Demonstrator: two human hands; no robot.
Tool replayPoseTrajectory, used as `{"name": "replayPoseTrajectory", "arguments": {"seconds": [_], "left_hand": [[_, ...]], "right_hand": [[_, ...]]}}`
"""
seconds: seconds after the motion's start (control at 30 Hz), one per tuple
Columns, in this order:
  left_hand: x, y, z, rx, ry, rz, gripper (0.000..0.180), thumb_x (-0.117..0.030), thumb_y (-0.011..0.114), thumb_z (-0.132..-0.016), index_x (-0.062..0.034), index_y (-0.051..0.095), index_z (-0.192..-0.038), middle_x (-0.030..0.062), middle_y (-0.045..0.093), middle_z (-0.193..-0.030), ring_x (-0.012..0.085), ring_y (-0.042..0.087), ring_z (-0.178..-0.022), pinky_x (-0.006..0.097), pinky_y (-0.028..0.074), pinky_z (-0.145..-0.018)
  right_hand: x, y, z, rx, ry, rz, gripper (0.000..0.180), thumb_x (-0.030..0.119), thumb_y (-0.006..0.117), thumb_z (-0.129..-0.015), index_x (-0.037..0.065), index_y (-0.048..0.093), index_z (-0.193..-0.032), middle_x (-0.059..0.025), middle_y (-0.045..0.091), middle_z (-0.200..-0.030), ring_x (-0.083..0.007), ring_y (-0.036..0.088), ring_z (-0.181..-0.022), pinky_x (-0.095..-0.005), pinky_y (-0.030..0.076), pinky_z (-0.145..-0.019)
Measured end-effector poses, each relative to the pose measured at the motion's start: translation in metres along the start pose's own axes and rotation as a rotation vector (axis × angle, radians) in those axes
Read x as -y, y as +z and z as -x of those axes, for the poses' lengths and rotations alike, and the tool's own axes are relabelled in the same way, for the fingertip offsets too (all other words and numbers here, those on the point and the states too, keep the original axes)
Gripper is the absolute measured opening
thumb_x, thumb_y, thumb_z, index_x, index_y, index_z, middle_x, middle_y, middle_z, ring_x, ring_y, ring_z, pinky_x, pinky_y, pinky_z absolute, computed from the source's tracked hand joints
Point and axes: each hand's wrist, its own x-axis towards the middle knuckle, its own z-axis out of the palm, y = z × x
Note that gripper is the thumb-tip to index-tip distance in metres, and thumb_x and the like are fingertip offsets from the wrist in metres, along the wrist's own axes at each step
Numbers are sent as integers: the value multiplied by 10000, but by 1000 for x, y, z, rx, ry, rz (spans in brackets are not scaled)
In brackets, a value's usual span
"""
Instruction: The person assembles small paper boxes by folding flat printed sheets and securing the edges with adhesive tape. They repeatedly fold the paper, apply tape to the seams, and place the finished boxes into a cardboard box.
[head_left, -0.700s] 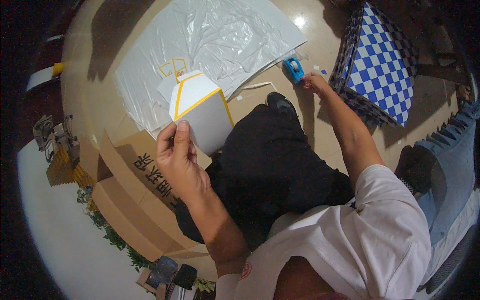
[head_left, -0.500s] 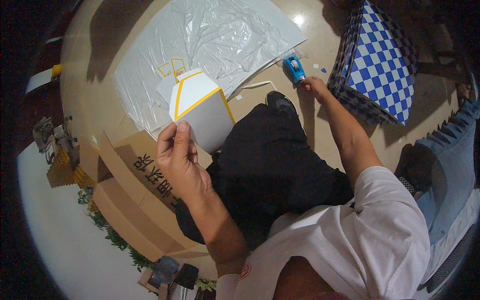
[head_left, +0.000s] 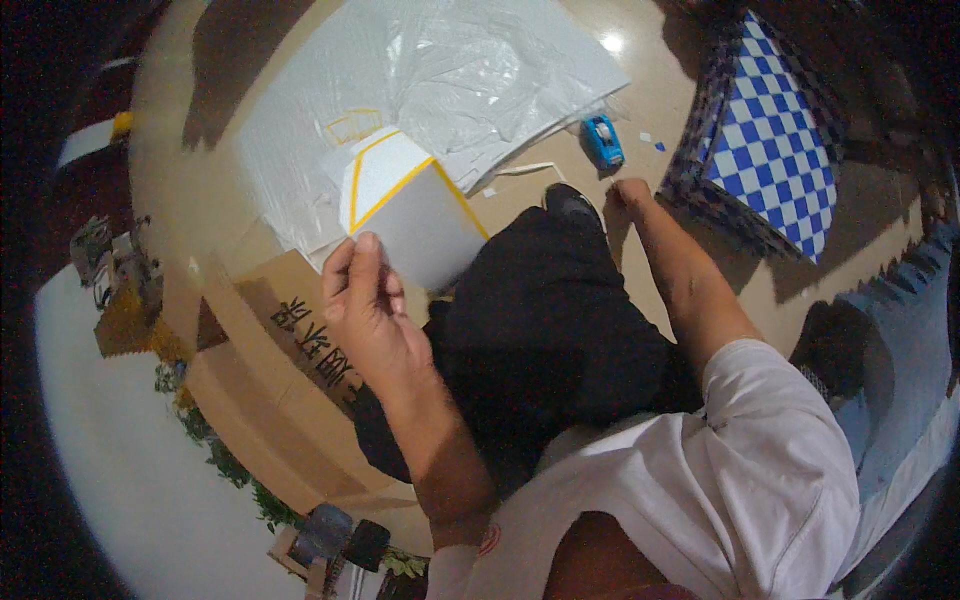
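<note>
White card [head_left: 420, 215] edged in yellow sits pinched at its lower corner between the thumb and fingers of the left hand [head_left: 365, 305], raised above the tan floor [head_left: 200, 200] and a brown box [head_left: 270, 370]. The right hand [head_left: 630, 193] reaches out near a blue tape dispenser [head_left: 603, 140], apart from it; whether its fingers are curled or spread I cannot tell. Clear plastic sheeting [head_left: 450, 70] lies beyond, a blue-and-white checked box [head_left: 770, 150] to the right.
</note>
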Motion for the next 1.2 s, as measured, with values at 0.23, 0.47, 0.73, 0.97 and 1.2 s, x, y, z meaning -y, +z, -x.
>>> {"name": "replayPoseTrajectory", "arguments": {"seconds": [0.23, 0.47, 0.73, 0.97, 1.2], "left_hand": [[-4, -8, 13, -75, 18, 9, 144, -95, 707, -838, -3, 630, -917, -11, 538, -693, 38, 445, -562, 176, 324, -479], [0, -6, 19, -59, 329, -178, 83, -48, 688, -841, 18, 652, -877, 22, 587, -864, 97, 540, -738, 228, 452, -663], [-24, -17, 44, -80, 802, -376, 90, 17, 698, -792, -9, 664, -872, 73, 620, -879, 139, 600, -733, 254, 501, -586], [-31, -41, 50, -103, 1075, -466, 153, 21, 720, -737, -39, 678, -871, 69, 639, -876, 205, 611, -747, 312, 502, -666], [-40, -56, 55, -133, 1172, -481, 139, 34, 719, -737, -27, 690, -858, 82, 658, -864, 201, 627, -761, 304, 516, -690]], "right_hand": [[123, 17, 119, 300, -249, -657, 210, 177, 636, -886, 66, 591, -1059, -34, 631, -841, -112, 572, -713, -248, 456, -619], [300, -11, 349, 578, -869, -666, 519, 126, 639, -891, 36, 412, -1349, -11, 577, -838, -49, 441, -661, -195, 360, -591], [316, 6, 420, 615, -822, -693, 594, 164, 676, -868, 13, 394, -1369, -37, 608, -836, -38, 411, -612, -180, 328, -551], [315, 13, 444, 676, -779, -695, 619, 179, 695, -856, -12, 374, -1350, -55, 632, -818, -49, 468, -634, -182, 358, -559], [318, 18, 463, 643, -851, -514, 625, 258, 664, -885, 18, 372, -1382, -72, 623, -959, -98, 564, -798, -213, 404, -604]]}}
